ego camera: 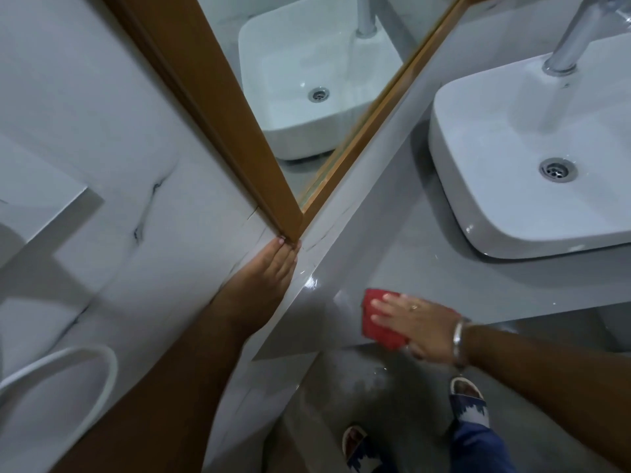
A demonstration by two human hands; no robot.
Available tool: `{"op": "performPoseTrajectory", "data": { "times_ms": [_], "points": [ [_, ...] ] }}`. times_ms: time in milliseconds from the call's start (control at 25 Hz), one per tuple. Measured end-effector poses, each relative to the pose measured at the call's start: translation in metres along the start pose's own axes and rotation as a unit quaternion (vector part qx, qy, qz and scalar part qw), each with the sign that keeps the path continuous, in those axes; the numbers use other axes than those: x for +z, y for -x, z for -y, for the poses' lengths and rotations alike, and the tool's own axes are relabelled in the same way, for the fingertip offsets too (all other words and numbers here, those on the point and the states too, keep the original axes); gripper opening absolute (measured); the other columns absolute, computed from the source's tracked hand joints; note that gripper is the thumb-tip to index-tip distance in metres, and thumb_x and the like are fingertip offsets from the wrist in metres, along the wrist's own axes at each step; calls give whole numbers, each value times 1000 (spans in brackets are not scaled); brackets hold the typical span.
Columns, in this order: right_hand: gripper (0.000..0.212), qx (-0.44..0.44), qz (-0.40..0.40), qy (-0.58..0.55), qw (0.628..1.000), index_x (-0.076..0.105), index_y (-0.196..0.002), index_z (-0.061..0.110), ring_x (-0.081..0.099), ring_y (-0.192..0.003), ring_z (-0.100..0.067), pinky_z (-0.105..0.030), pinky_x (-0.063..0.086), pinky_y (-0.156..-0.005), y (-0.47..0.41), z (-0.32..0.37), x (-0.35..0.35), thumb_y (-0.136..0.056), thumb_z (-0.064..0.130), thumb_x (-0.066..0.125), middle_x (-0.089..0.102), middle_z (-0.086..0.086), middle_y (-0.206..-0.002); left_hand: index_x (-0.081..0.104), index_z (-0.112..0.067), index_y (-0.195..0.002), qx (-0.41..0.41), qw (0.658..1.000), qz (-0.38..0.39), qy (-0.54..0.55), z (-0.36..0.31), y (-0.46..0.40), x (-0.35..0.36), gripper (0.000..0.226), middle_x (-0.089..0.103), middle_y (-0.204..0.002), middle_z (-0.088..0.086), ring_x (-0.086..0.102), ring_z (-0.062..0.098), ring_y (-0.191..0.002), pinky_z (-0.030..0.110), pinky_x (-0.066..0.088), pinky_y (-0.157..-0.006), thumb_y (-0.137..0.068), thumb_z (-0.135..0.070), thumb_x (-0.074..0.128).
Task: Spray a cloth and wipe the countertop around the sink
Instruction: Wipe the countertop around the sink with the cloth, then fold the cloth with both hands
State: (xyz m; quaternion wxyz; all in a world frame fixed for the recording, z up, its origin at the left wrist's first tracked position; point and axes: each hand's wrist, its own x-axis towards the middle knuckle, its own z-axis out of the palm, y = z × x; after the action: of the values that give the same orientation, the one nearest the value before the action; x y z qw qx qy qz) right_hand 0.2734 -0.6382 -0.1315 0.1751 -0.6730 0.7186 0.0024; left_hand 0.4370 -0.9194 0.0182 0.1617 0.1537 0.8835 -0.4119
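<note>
A red cloth (pixel 374 320) lies flat on the grey countertop (pixel 392 261) near its front left edge, left of the white basin sink (pixel 532 158). My right hand (pixel 418 324) presses down on the cloth with fingers spread, a ring and a metal bangle showing. My left hand (pixel 269 271) rests flat against the marble wall, its fingertips touching the bottom corner of the wooden mirror frame (pixel 239 131). No spray bottle is in view.
A chrome tap (pixel 573 46) stands behind the sink and the mirror (pixel 307 80) reflects both. A white toilet rim (pixel 68 367) shows at the lower left. Below the counter edge are the wet floor and my two slippered feet (pixel 467 401).
</note>
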Motion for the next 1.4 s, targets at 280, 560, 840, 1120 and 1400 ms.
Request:
{"op": "performPoseTrajectory", "data": {
  "times_ms": [280,560,840,1120,1400],
  "points": [
    [75,201,-53,-75,975,30,-148,19,12,-149,-30,-39,13,-120,-77,-50,-39,-80,0,53,12,-5,-164,14,10,-151,-29,1000,6,5,-10,-2,8,64,13,-158,39,16,52,-147,60,7,-120,-106,-34,23],
    [82,-9,21,-115,993,19,-152,25,-11,-147,-21,-34,-6,-116,6,-4,1,-78,5,48,-8,3,-162,7,0,-155,-152,975,105,120,-42,-21,-11,63,-3,-163,30,-6,45,-151,58,-19,-114,-99,-28,15],
    [56,223,-16,-88,971,43,-132,14,52,-121,-31,-41,40,-99,27,-62,-48,-89,50,51,55,-11,-133,35,-19,-150,-240,844,152,455,-90,-114,-67,60,44,-153,7,37,29,-141,47,21,-116,-95,-37,52],
    [32,217,40,-24,975,63,-113,24,58,-107,-31,-39,45,-88,12,-55,-56,-82,34,60,62,-8,-116,56,-25,-129,-209,827,166,495,-111,-155,-60,48,57,-129,10,55,33,-120,43,42,-97,-90,-51,60],
    [20,339,-4,-160,927,65,-95,21,60,-100,-28,-33,46,-83,103,-39,-81,-77,27,68,66,-6,-103,75,-11,-98,-103,674,87,726,-70,-151,-112,27,72,-101,10,67,27,-95,27,47,-79,-77,-26,85]
  ]
}}
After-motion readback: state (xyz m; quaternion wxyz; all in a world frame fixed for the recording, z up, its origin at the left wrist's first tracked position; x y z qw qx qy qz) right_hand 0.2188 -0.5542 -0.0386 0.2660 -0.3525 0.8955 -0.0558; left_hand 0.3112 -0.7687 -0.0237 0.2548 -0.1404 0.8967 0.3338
